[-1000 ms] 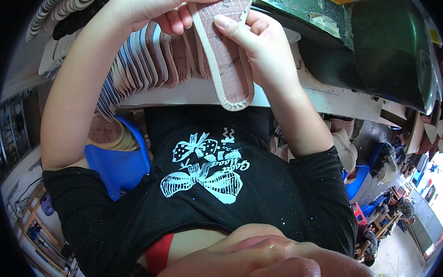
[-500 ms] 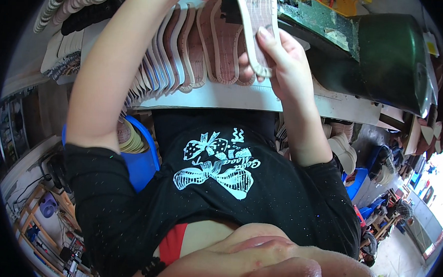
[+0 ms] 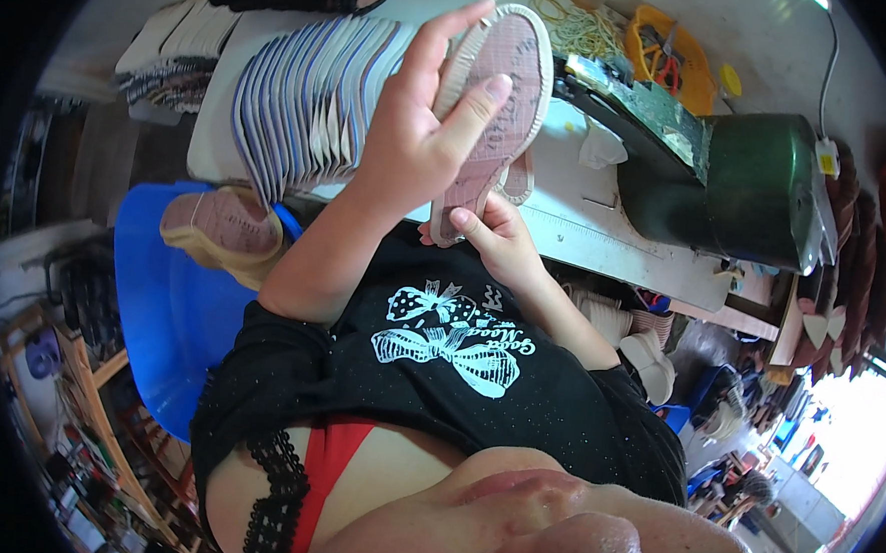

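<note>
A shoe insole [image 3: 519, 75] with a pinkish-brown face, faint markings and a cream rim is held up slantwise between my two hands. My left hand [image 3: 421, 120] grips its wide upper part, the thumb pressed on the face and the fingers around the edge behind. Lower down, my right hand [image 3: 495, 239] pinches the narrow end, thumb on top. Just behind it, the rounded end of another insole [image 3: 518, 177] shows by the table; most of it is hidden. A tight row of insoles [image 3: 307, 94] with cream and bluish edges stands left of my left hand.
A blue bin [image 3: 156, 302] holding tan-edged insoles [image 3: 225, 225] stands at my left. On the white table [image 3: 606, 230] is a green machine [image 3: 758, 188] at right. Farther back are a yellow basket [image 3: 641, 37] with tools and a tangle of yellowish string [image 3: 576, 28].
The insole has come down toward me and turned, showing its wide end upward. My left hand has moved lower onto its wide part; my right hand has shifted down and left to the narrow end.
</note>
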`<state>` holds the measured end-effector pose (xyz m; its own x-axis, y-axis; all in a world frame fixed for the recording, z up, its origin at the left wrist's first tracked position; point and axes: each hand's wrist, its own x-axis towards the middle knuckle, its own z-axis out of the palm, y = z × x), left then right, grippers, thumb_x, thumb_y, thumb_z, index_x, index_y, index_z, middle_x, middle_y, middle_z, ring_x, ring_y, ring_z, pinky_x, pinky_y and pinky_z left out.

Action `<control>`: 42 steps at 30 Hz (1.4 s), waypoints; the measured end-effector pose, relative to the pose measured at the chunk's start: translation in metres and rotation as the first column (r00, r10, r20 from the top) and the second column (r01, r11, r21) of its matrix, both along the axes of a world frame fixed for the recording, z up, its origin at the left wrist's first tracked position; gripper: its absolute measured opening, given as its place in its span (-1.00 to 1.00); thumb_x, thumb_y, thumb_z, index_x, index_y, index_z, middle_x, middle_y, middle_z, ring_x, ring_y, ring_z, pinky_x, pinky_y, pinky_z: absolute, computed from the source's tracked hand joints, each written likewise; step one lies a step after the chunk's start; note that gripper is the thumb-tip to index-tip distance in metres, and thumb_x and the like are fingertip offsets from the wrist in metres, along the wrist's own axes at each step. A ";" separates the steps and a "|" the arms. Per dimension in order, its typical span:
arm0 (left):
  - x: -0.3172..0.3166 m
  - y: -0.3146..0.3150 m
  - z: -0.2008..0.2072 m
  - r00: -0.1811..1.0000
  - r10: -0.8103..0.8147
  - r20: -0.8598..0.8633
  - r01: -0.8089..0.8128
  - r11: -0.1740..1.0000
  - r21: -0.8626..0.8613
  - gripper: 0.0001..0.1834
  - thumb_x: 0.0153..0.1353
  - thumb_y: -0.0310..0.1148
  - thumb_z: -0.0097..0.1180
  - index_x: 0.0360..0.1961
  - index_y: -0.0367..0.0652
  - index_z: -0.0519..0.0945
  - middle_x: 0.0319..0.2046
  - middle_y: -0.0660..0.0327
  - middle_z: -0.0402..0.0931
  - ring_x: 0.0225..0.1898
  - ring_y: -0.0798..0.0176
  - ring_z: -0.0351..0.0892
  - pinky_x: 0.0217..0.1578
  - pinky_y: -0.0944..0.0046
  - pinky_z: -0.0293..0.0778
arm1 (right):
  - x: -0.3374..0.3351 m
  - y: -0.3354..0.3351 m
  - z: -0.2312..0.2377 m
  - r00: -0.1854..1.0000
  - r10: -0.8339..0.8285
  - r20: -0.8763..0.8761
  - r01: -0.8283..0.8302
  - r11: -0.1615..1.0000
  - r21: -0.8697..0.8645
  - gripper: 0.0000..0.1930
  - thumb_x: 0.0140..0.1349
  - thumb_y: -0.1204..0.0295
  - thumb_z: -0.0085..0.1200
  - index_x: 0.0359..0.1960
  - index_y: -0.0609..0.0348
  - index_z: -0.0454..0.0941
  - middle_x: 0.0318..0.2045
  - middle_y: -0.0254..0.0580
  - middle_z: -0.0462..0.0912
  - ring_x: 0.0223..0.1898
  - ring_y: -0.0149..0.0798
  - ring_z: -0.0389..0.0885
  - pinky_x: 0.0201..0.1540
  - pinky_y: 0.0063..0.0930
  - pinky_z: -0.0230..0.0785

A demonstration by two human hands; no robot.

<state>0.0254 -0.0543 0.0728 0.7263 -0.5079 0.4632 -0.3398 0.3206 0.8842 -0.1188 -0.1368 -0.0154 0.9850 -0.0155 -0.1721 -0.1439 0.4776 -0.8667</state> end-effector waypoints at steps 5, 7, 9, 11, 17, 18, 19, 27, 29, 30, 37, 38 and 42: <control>-0.021 0.017 -0.011 0.993 0.008 -0.121 -0.008 1.000 -0.005 -0.53 0.32 -0.50 0.07 0.22 -0.24 0.26 -0.23 0.10 0.62 -0.25 0.46 0.59 -0.24 0.47 0.48 | -0.010 0.013 -0.009 0.999 0.034 0.024 -0.034 0.999 0.024 -0.69 0.42 0.27 -0.03 -0.02 0.29 0.44 -0.21 -0.12 0.64 -0.20 -0.29 0.66 -0.10 -0.35 0.56; -0.023 0.018 -0.015 0.988 0.061 -0.142 -0.064 0.998 -0.017 -0.56 0.31 -0.44 0.11 0.16 -0.26 0.30 -0.29 0.08 0.63 -0.29 0.41 0.61 -0.27 0.43 0.48 | -0.012 0.016 -0.008 0.999 0.040 0.005 -0.040 0.999 0.023 -0.70 0.43 0.26 -0.04 -0.04 0.29 0.44 -0.24 -0.13 0.63 -0.22 -0.29 0.67 -0.13 -0.36 0.57; -0.020 0.019 -0.019 0.979 0.110 -0.173 -0.114 0.993 -0.008 -0.57 0.31 -0.42 0.13 0.14 -0.26 0.30 -0.35 0.10 0.63 -0.34 0.43 0.59 -0.31 0.44 0.47 | -0.013 0.017 -0.005 0.998 0.050 -0.022 -0.050 0.999 0.008 -0.70 0.43 0.25 -0.05 -0.07 0.29 0.43 -0.26 -0.15 0.63 -0.24 -0.29 0.67 -0.17 -0.37 0.58; -0.013 0.020 -0.023 0.964 0.151 -0.220 -0.151 0.988 0.015 -0.57 0.32 -0.44 0.12 0.15 -0.26 0.29 -0.40 0.17 0.61 -0.39 0.52 0.55 -0.36 0.51 0.43 | -0.015 0.019 0.000 0.998 0.022 -0.053 -0.024 0.999 -0.037 -0.72 0.44 0.26 -0.06 -0.10 0.27 0.43 -0.32 -0.21 0.61 -0.32 -0.36 0.63 -0.25 -0.46 0.54; 0.020 0.038 -0.050 0.936 0.351 0.037 -0.343 0.878 0.333 -0.62 0.36 -0.18 0.04 0.00 -0.28 0.47 -0.15 -0.02 0.59 -0.14 0.08 0.59 -0.08 0.25 0.46 | -0.009 0.009 0.003 0.977 -0.205 0.056 0.212 0.921 -0.328 -0.78 0.44 0.30 -0.04 -0.21 0.24 0.42 -0.50 -0.44 0.47 -0.50 -0.57 0.40 -0.41 -0.66 0.32; 0.025 0.040 -0.057 0.874 0.437 0.211 -0.484 0.816 0.315 -0.62 0.36 -0.18 0.05 0.03 -0.26 0.48 -0.07 -0.06 0.56 -0.05 -0.01 0.55 0.00 0.19 0.42 | -0.001 0.002 0.000 0.965 -0.250 0.074 0.258 0.875 -0.409 -0.78 0.44 0.31 -0.04 -0.20 0.26 0.41 -0.49 -0.43 0.48 -0.50 -0.57 0.39 -0.41 -0.66 0.32; 0.028 0.042 -0.064 0.789 0.493 0.367 -0.602 0.740 0.301 -0.60 0.35 -0.18 0.05 0.06 -0.24 0.48 0.00 -0.10 0.53 0.05 -0.10 0.51 0.07 0.14 0.39 | 0.006 -0.006 -0.004 0.957 -0.275 0.088 0.282 0.827 -0.487 -0.78 0.43 0.32 -0.04 -0.18 0.27 0.40 -0.48 -0.43 0.48 -0.50 -0.58 0.39 -0.41 -0.66 0.33; 0.021 0.041 -0.102 0.842 0.149 0.519 -0.533 0.378 0.757 -0.55 0.30 -0.25 0.05 0.21 0.00 0.45 0.42 0.00 0.02 0.48 -0.04 -0.21 0.38 -0.27 -0.27 | 0.029 -0.032 0.004 0.954 -0.123 0.274 0.278 0.018 -0.960 -0.50 0.20 0.31 0.21 0.13 0.28 0.42 -0.22 -0.07 0.58 -0.46 -0.34 0.61 -0.40 -0.50 0.42; 0.022 0.040 -0.105 0.870 0.111 0.480 -0.488 0.322 0.811 -0.53 0.25 -0.33 0.08 0.21 0.00 0.46 0.44 0.07 -0.02 0.49 0.01 -0.24 0.37 -0.30 -0.30 | 0.036 -0.018 0.005 0.973 -0.116 0.197 0.225 0.313 -0.923 -0.52 0.19 0.34 0.21 0.09 0.32 0.44 -0.13 0.00 0.53 -0.38 -0.21 0.65 -0.30 -0.38 0.49; 0.024 0.040 -0.105 0.874 0.097 0.477 -0.481 0.312 0.819 -0.52 0.23 -0.35 0.09 0.21 -0.01 0.46 0.45 0.09 -0.02 0.50 0.02 -0.23 0.38 -0.30 -0.31 | 0.046 -0.011 0.002 0.988 -0.063 0.144 0.157 0.392 -0.907 -0.53 0.17 0.36 0.22 0.07 0.33 0.46 -0.23 -0.03 0.58 -0.46 -0.33 0.61 -0.35 -0.43 0.46; 0.032 0.061 -0.114 0.891 0.031 0.454 -0.436 0.342 0.832 -0.41 0.14 -0.45 0.13 0.24 0.22 0.46 0.48 0.30 -0.07 0.50 0.14 -0.19 0.39 -0.26 -0.32 | 0.097 0.007 -0.040 0.990 -0.042 -0.135 -0.109 0.381 -0.918 -0.73 0.20 0.40 0.13 -0.23 0.44 0.53 -0.49 0.16 0.66 -0.51 0.09 0.66 -0.34 -0.15 0.50; 0.033 0.064 -0.117 0.887 0.020 0.461 -0.436 0.361 0.825 -0.41 0.14 -0.44 0.13 0.24 0.22 0.47 0.48 0.29 -0.08 0.50 0.13 -0.19 0.39 -0.26 -0.33 | 0.099 0.007 -0.041 0.991 -0.060 -0.119 -0.088 0.371 -0.924 -0.75 0.25 0.39 0.12 -0.22 0.40 0.55 -0.57 -0.07 0.66 -0.65 -0.31 0.63 -0.57 -0.43 0.47; 0.030 0.069 -0.126 0.860 0.017 0.511 -0.478 0.382 0.791 -0.59 0.23 -0.19 0.09 0.13 0.20 0.57 0.46 0.26 0.00 0.49 0.10 -0.17 0.37 -0.28 -0.34 | 0.094 0.012 -0.030 0.989 -0.003 -0.149 -0.133 0.430 -0.893 -0.54 0.16 0.49 0.17 0.06 0.37 0.30 -0.54 -0.04 0.68 -0.61 -0.31 0.66 -0.58 -0.50 0.49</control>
